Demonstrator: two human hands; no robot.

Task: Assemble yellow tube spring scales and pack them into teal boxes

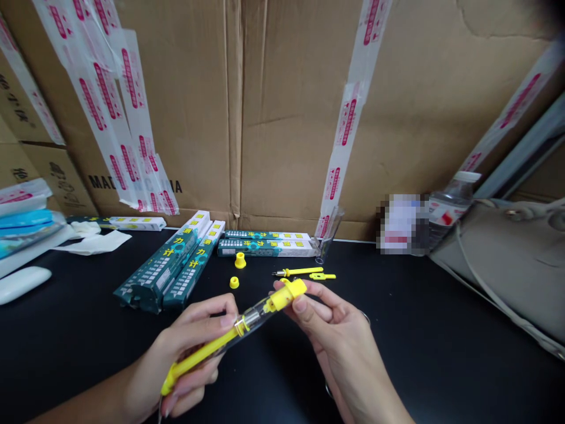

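Note:
A tubular spring scale (pixel 253 320) with a clear barrel and yellow parts lies slanted between my two hands. My left hand (pixel 194 341) is closed around its lower barrel, where a yellow rod runs inside. A thin metal piece hangs from its low end. The fingers of my right hand (pixel 333 330) pinch the yellow cap (pixel 293 290) at the upper end. Beyond the hands lie a yellow rod with a metal spring (pixel 300 271), a small flat yellow piece (pixel 323 276) and two yellow caps, one larger (pixel 239 260) and one smaller (pixel 234 282).
Green-and-white boxes (pixel 176 259) lie left of centre, with more (pixel 269 247) along the back. A clear tube (pixel 329 238) leans against the big carton (pixel 286 118). A bottle (pixel 448 206) and grey bag (pixel 507 265) stand right; tissues (pixel 95 241) and a white object (pixel 24 284) are left.

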